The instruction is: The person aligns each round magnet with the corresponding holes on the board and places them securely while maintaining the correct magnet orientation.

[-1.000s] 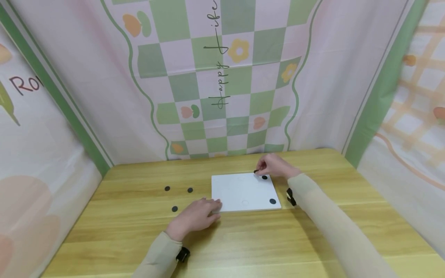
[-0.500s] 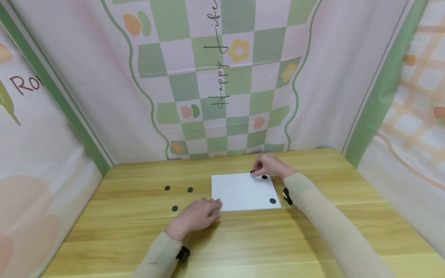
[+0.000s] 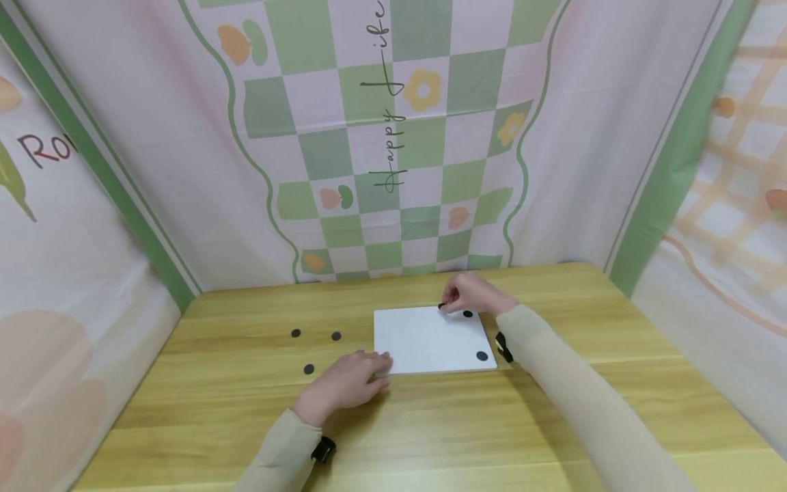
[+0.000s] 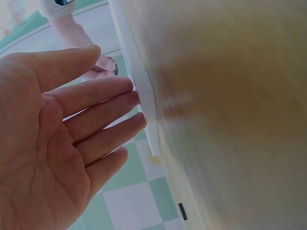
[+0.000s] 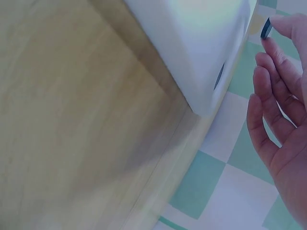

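Observation:
A white rectangular board (image 3: 424, 339) with faint round outlines lies on the wooden table. My left hand (image 3: 347, 384) rests its fingertips on the board's near left corner; in the left wrist view its fingers (image 4: 103, 110) are straight. Above the board's far edge, my right hand (image 3: 476, 292) pinches a small black disc (image 5: 266, 28) between thumb and forefinger, and the other fingers are loosely bent. Two black discs sit on the board: one at the far right corner (image 3: 468, 314), just under the right hand, and another at the near right corner (image 3: 482, 356).
Left of the board, three more black discs lie on the table: a far left one (image 3: 296, 333), one closer to the board (image 3: 336, 336) and a nearer one (image 3: 309, 369). A patterned curtain (image 3: 393, 137) hangs behind the table (image 3: 430, 437).
My right hand has moved a little to the left along the board's far edge, carrying the pinched black disc. The left hand has stayed on the near left corner.

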Demonstrator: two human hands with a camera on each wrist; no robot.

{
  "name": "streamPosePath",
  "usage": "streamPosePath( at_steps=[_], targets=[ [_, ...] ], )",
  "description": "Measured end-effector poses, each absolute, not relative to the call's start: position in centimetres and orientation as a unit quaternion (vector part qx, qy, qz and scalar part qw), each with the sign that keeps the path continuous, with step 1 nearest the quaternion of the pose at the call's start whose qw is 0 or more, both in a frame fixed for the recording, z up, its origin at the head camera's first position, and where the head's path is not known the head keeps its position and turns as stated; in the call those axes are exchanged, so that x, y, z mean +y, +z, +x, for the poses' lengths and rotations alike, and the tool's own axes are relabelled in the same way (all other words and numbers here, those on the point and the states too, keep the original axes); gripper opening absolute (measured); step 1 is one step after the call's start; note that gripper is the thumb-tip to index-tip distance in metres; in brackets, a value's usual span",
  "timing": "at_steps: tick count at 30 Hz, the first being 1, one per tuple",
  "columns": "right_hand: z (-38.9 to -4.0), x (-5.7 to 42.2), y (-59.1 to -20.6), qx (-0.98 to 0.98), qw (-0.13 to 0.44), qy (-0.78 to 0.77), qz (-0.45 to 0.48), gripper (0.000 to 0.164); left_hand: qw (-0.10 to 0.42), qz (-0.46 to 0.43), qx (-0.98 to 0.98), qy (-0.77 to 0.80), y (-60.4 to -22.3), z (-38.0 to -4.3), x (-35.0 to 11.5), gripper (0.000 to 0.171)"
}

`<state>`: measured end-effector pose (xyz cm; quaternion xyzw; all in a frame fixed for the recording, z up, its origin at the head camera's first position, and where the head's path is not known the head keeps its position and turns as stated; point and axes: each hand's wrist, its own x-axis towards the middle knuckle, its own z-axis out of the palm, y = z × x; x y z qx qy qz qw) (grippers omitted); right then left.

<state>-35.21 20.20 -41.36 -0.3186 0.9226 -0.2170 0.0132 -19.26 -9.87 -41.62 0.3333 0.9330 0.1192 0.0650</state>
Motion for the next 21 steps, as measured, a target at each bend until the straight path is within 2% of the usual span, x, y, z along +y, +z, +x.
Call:
streamPosePath(
  at_steps=[21],
  targets=[
    [-35.5,18.9,-41.5,0.920,0.016,-0.198,-0.337,0.010,0.059,0.337,0.933,0.113,-41.5,-19.4,-9.8,0.042]
  ],
)
